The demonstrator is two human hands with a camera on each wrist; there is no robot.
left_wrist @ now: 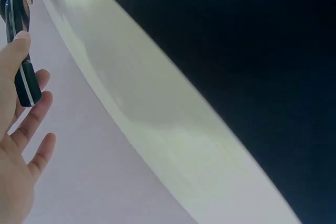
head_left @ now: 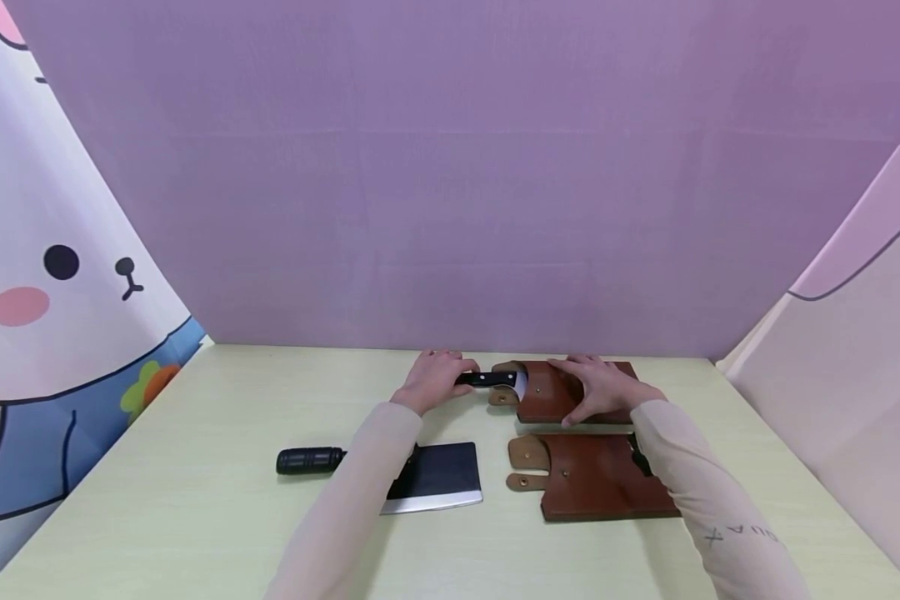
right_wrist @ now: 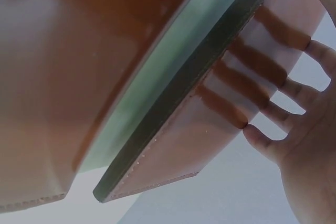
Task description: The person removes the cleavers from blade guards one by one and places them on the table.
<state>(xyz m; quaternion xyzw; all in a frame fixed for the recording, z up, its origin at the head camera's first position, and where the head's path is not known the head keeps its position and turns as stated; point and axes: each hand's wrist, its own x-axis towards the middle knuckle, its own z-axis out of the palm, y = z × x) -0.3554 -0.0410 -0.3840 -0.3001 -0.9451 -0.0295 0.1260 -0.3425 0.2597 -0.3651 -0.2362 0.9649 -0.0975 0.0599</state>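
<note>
A black-handled knife (head_left: 495, 380) is held close to the far edge of the surface (head_left: 255, 400), its handle pinched between the thumb and fingers of the left hand (head_left: 433, 381) and its blade mostly hidden in a brown sheath (head_left: 543, 407). That sheath is touched by the right hand (head_left: 603, 387), whose fingers are spread. Nearer the front edge, a second sheath (head_left: 596, 479) is partly covered by the right sleeve (head_left: 690, 492), and a cleaver (head_left: 450, 471) is crossed by the left sleeve (head_left: 363, 492)
</note>
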